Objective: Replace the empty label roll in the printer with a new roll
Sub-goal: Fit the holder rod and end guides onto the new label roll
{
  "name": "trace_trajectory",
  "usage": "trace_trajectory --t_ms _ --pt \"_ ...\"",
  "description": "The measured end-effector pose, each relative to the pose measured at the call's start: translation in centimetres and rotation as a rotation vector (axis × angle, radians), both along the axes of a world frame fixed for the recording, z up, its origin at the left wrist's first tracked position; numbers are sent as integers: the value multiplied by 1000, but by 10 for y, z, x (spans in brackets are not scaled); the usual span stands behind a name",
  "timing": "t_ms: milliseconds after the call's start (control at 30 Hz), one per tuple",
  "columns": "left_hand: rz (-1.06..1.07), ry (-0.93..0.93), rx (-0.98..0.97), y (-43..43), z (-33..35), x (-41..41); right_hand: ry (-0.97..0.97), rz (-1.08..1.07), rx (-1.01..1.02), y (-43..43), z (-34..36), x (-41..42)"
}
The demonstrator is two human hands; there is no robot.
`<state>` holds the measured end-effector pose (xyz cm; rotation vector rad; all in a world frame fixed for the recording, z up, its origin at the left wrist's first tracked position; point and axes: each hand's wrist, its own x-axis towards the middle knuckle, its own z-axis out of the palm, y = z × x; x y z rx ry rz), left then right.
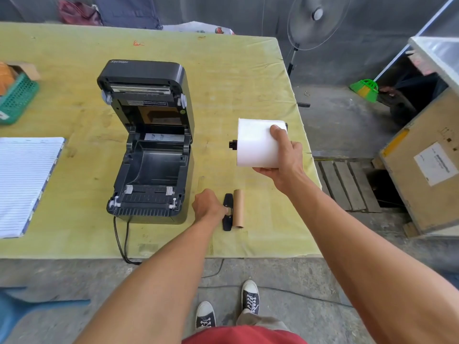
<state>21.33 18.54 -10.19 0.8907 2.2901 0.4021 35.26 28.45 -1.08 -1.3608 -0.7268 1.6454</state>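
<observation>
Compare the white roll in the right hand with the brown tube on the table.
The white label roll is fat and full; the cardboard core is thin and bare. The roll is held aloft by the right hand with a black spindle through it; the core lies loose on the table. Both are cylinders.

Single head view, standing height, looking forward and steeply down over near table (223,70) edge; close range.

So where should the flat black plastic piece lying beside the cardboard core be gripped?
Take the black roll guide across its narrow middle, from above on its left edge: it lies flat, the empty cardboard core crowds its right edge, and the left hand already reaches in there.
</observation>
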Motion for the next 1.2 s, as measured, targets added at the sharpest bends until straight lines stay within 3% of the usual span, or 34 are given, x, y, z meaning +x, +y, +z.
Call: trace_trajectory --t_ms 367,567,733,833,1000,1200 --pt "-97 67 -15 9 4 0 -13 2 -5 7 -6 12" --pt "-213 215 -47 8 9 -10 -12 17 -7 7 -6 10" --pt "-182 243 32 16 15 -24 -19 19 -7 7 -7 10" --pt "-61 118 166 30 24 -32 -33 18 -9 6 -7 10" --pt "133 -447 577 56 57 -37 -52 19 -13 5 -5 10" --pt "82 -592 704 77 97 -34 -55 12 42 7 12 3"
